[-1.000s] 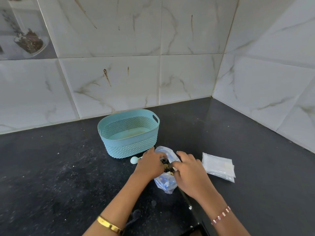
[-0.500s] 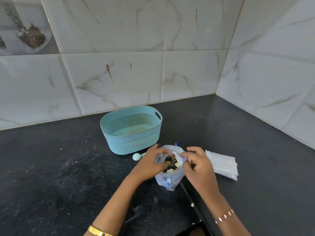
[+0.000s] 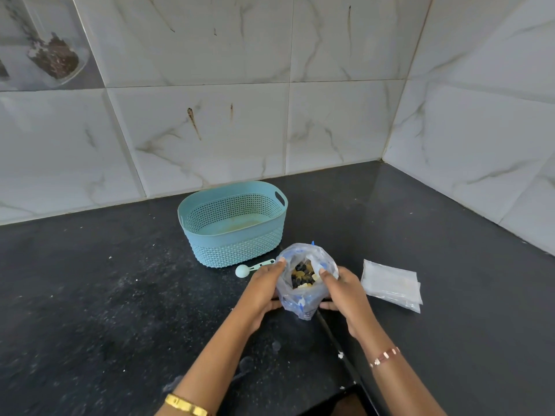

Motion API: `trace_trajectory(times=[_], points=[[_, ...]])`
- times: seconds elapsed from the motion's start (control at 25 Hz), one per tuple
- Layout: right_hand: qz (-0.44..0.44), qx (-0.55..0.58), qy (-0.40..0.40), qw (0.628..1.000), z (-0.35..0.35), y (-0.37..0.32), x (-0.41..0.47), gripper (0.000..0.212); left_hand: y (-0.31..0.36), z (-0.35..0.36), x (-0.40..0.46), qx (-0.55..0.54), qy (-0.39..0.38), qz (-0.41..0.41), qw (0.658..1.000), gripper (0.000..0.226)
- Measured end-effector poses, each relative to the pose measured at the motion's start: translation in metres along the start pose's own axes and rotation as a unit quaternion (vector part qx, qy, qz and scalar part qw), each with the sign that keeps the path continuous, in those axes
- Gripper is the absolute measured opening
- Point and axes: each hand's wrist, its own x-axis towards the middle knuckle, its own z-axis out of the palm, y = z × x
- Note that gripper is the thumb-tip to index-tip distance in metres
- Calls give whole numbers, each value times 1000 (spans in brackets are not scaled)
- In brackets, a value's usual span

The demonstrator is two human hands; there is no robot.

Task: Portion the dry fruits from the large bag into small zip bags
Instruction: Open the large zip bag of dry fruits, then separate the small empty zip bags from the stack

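A clear large bag (image 3: pixel 301 298) with blue print stands upright on the black counter, its mouth spread wide. Dark and yellow dry fruits (image 3: pixel 302 275) show inside. My left hand (image 3: pixel 262 291) grips the bag's left side, fingers at the rim and thumb low. My right hand (image 3: pixel 345 292) holds the right side the same way. A flat stack of small clear zip bags (image 3: pixel 390 283) lies just right of my right hand. A pale green measuring spoon (image 3: pixel 249 269) lies left of the bag, its handle partly hidden behind my left hand.
A teal perforated basket (image 3: pixel 234 247) stands behind the bag, with nothing visible inside. Marble-tiled walls meet in a corner at the back right. The black counter (image 3: pixel 105 295) is speckled with white crumbs. Its front edge runs near my right forearm.
Both hands moved apart from the bag's mouth to its sides, and the mouth is now spread open, showing the fruit. The view has tilted slightly.
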Motion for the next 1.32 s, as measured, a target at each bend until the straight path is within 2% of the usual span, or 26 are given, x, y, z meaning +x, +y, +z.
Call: trace_trajectory(times=[0.12,0.2,0.28,0.36,0.44,0.48,0.64,0.72,0.76,0.84,0.92,1.12,1.32], points=[[16,-15,6,1000,-3,-10,19,26,9,7,14,1,-6,-6,1000,36],[19,-24,-6,1000,-6,-12,25,35,14,14,17,68,38,26,997,39],[5,-39,7,999,-16,-12,27,43,20,21,13,123,131,121,976,39],[-28,-51,67,996,-34,-13,27,44,31,32,5,141,176,258,939,29],[-55,-64,138,987,-56,-13,27,40,39,52,-1,137,135,332,923,22],[-58,-71,170,981,-69,-11,27,39,40,66,-3,126,99,341,926,22],[-25,-88,241,966,-107,7,28,32,29,118,-1,113,-29,262,958,22],[2,-79,240,968,-117,21,29,20,17,134,8,133,-61,177,973,25],[23,-73,233,969,-120,27,28,25,12,140,12,140,-70,128,979,28],[63,-49,218,973,-122,35,28,33,2,146,19,150,-71,49,985,36],[77,4,206,976,-123,36,29,35,-3,150,25,147,-63,15,987,41],[149,106,198,963,-132,34,32,10,3,145,53,108,-52,-117,986,33],[176,103,178,963,-137,34,33,12,3,145,62,177,-70,-126,973,24]])
